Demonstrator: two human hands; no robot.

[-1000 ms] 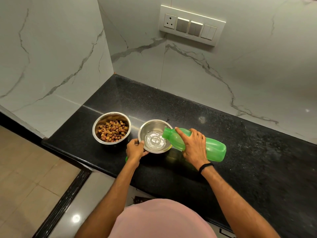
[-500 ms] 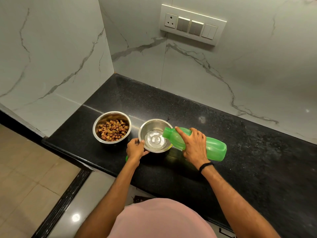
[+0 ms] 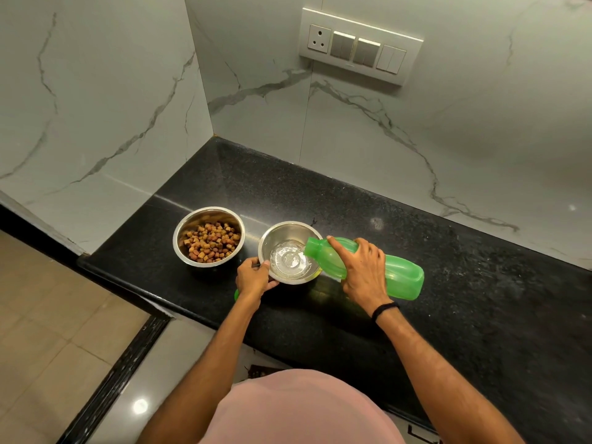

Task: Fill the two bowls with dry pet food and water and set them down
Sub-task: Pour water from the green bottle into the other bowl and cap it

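While the right hand (image 3: 363,273) tips the bottle (image 3: 398,274), the water bowl (image 3: 290,232) sits just left.

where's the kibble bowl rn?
Head view: the kibble bowl sits on the black counter near its left end, just left of the water bowl, untouched by either hand.

Mostly hidden under the left hand (image 3: 254,277) — a small green thing (image 3: 236,295), too little showing to identify; bench (image 3: 480,299) cut off rightward.
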